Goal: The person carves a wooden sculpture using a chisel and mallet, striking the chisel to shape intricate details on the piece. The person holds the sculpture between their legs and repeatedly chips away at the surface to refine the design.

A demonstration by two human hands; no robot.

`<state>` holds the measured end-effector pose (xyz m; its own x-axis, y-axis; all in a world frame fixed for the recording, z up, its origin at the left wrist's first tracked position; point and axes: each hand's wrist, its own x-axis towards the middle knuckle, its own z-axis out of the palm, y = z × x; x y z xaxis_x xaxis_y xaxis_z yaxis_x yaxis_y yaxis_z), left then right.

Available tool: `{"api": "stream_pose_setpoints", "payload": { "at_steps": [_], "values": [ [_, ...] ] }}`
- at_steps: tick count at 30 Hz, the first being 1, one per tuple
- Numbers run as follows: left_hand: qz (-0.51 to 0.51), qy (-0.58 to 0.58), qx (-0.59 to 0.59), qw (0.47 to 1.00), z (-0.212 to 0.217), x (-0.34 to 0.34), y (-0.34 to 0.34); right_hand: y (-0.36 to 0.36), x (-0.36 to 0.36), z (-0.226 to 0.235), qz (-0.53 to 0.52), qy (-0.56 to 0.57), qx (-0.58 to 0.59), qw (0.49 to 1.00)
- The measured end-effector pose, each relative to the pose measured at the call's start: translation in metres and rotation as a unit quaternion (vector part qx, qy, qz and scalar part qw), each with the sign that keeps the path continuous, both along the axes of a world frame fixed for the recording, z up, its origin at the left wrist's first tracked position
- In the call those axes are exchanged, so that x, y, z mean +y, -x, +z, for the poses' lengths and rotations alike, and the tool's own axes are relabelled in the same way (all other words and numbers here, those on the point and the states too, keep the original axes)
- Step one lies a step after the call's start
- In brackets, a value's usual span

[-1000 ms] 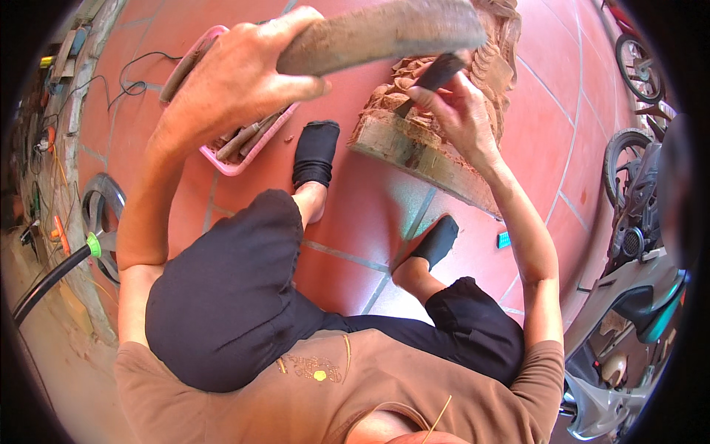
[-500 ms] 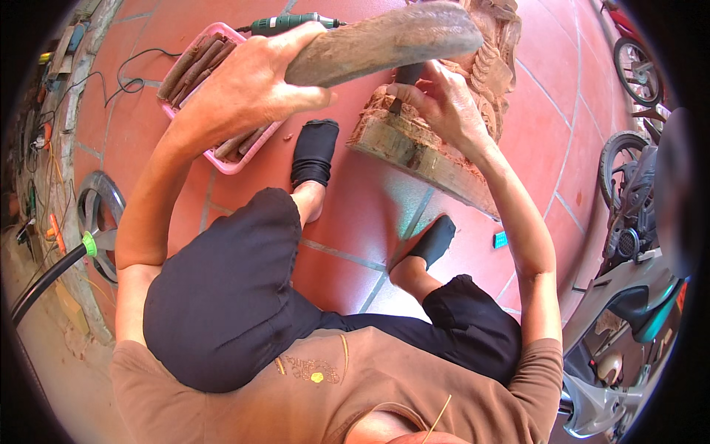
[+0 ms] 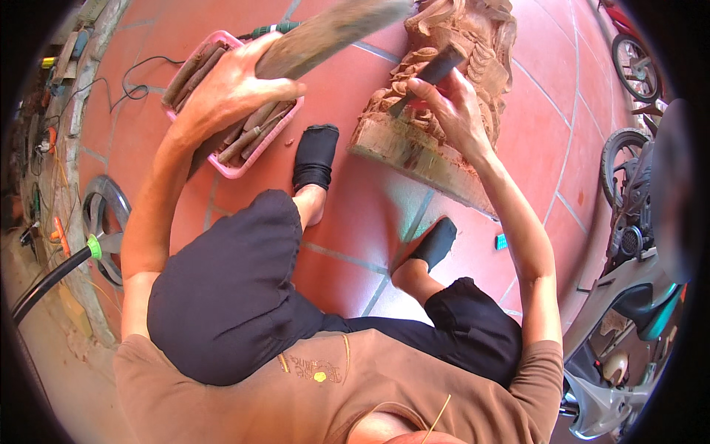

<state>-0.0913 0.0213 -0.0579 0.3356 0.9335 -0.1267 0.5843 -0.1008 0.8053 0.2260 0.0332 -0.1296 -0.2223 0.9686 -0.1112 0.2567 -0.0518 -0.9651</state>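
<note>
My left hand is closed round a thick wooden mallet, raised at the upper middle with its far end near the top edge. A dark-handled chisel sits slanted in my right hand, gripped between thumb and fingers. The chisel's blade points down and left at the rough lower end of a carved wooden block; whether its tip touches the wood I cannot tell. Scrolls and ridges cover the carving's upper part, and pale bare wood shows along its near end. The mallet is apart from the chisel.
Left of the carving, a pink basket holds several wooden-handled tools, partly behind my left forearm. Beyond it lies a green power tool with a black cord. Motorbikes line the right side. My feet rest on red floor tiles.
The mallet has swung up and left, away from the chisel. My right hand has shifted slightly, and the chisel now leans over more, its handle toward the upper right.
</note>
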Motion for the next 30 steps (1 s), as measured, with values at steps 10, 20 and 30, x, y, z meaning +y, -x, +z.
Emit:
{"api": "stream_pose_setpoints", "payload": {
  "at_steps": [10,20,30],
  "values": [
    [0.130,-0.100,0.215,0.963,-0.155,-0.028,0.089,-0.045,-0.004,0.017,-0.046,0.001,0.091,0.995],
    [0.114,-0.186,0.353,0.910,-0.139,-0.062,0.041,-0.079,-0.010,0.028,-0.038,-0.006,0.070,0.997],
    [-0.203,0.315,0.142,0.916,-0.078,-0.125,-0.057,-0.135,-0.007,0.043,-0.078,-0.027,0.069,0.994]
  ]
}}
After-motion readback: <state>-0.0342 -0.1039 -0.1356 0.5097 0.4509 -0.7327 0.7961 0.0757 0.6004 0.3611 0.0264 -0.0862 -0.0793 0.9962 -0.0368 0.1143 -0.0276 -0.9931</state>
